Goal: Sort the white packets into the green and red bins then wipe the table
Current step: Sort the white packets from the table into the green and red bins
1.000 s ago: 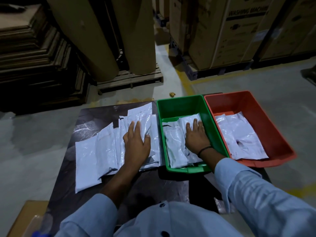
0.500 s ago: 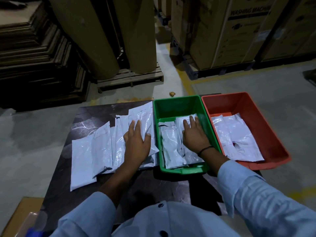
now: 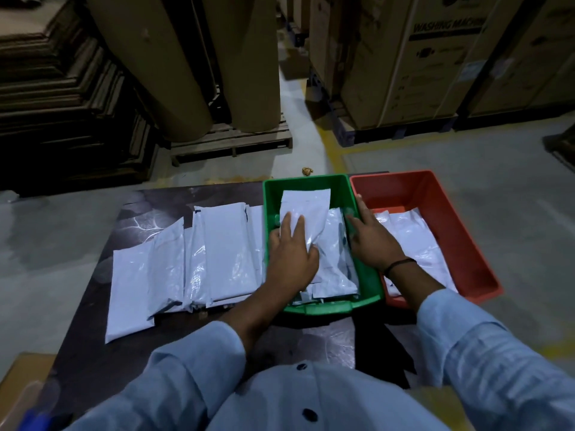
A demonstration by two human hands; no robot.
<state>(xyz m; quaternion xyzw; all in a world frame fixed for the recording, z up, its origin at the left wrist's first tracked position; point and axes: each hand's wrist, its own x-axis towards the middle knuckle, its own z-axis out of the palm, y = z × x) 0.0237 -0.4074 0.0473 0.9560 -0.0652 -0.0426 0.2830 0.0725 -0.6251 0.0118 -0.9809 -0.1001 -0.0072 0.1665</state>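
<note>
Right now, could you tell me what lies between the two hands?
In the head view, packets stacked in the green bin lie between the left hand and right hand.

Your dark table carries overlapping white packets left, green bin and red bin touching, right.

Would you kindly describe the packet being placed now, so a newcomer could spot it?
Find the green bin left of the red bin. The packet lies topmost there, under the left hand. Unlike its neighbours, its far end sticks up.
</note>
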